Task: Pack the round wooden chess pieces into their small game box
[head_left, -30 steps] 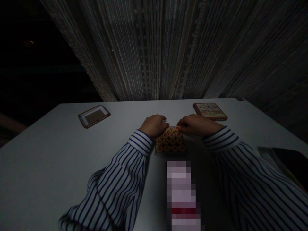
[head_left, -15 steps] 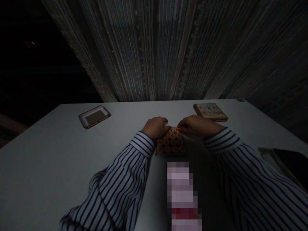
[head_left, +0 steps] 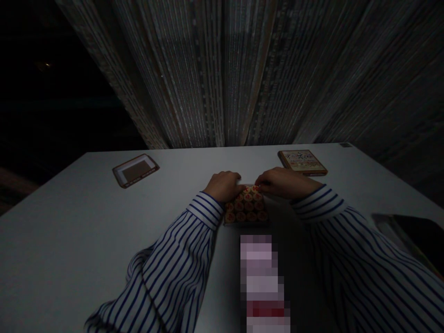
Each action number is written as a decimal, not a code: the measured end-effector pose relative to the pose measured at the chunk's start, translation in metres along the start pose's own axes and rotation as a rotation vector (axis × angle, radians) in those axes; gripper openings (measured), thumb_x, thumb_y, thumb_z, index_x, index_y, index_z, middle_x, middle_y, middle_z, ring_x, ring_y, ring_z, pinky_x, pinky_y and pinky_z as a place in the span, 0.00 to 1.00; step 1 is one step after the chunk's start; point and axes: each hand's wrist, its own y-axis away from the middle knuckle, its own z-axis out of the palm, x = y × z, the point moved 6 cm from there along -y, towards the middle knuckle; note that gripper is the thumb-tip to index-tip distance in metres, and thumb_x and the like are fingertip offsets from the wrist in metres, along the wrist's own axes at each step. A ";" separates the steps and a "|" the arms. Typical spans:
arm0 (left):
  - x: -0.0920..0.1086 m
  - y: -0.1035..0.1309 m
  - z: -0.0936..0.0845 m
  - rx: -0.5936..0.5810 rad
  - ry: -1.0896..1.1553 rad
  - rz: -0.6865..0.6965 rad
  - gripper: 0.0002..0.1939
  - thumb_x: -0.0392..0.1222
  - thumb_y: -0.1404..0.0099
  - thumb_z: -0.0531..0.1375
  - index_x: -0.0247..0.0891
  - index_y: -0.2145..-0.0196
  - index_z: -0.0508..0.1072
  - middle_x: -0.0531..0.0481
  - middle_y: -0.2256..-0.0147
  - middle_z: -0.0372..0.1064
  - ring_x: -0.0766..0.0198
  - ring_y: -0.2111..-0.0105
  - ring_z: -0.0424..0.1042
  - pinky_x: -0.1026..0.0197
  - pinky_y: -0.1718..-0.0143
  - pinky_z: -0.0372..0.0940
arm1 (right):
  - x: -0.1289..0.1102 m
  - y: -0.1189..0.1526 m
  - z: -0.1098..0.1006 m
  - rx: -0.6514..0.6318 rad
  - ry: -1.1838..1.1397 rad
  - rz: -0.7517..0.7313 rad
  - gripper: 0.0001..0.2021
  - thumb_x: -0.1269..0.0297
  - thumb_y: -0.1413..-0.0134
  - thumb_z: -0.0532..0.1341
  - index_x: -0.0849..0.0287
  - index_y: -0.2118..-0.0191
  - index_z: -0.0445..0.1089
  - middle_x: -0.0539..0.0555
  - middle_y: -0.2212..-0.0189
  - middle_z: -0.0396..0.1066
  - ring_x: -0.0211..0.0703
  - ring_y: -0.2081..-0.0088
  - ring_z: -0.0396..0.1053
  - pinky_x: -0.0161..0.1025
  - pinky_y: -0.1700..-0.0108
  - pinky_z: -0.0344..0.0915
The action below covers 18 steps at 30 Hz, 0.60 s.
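Observation:
A small box of round Chinese chess pieces with red characters lies on the white table. The pieces stand in rows inside it. My left hand curls round the box's far left corner, its thumb on the pieces and its other fingers partly hidden. At the far right corner, my right hand has its thumb and fingertips closed at a piece, which they partly cover.
An open shallow box or lid with a brown inside lies at the back left. A flat printed box is at the back right. Near the right edge is a dark flat object. A curtain hangs behind the table.
Both hands keep almost the same place at the box. The whole view has shifted very slightly; nothing has visibly been taken up or let go.

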 end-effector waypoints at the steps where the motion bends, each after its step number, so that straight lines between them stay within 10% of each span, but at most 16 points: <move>1: 0.000 0.000 0.000 0.002 0.004 0.002 0.22 0.51 0.41 0.53 0.35 0.53 0.68 0.40 0.56 0.69 0.52 0.56 0.67 0.52 0.55 0.61 | 0.000 0.000 0.000 -0.001 -0.002 -0.001 0.13 0.61 0.49 0.53 0.54 0.61 0.72 0.54 0.65 0.74 0.47 0.62 0.69 0.39 0.65 0.61; 10: -0.009 0.014 -0.013 0.232 0.129 0.031 0.17 0.46 0.38 0.50 0.35 0.57 0.70 0.43 0.57 0.70 0.57 0.56 0.68 0.55 0.54 0.61 | 0.000 0.006 -0.009 0.116 -0.015 -0.040 0.13 0.64 0.48 0.53 0.58 0.59 0.71 0.56 0.62 0.73 0.45 0.60 0.69 0.39 0.58 0.62; 18: -0.008 0.054 -0.003 0.537 0.251 0.179 0.12 0.41 0.37 0.51 0.35 0.61 0.71 0.43 0.56 0.68 0.60 0.55 0.65 0.53 0.54 0.61 | -0.004 0.039 0.007 0.473 -0.209 -0.076 0.11 0.65 0.46 0.53 0.60 0.63 0.71 0.56 0.65 0.72 0.44 0.62 0.68 0.43 0.59 0.66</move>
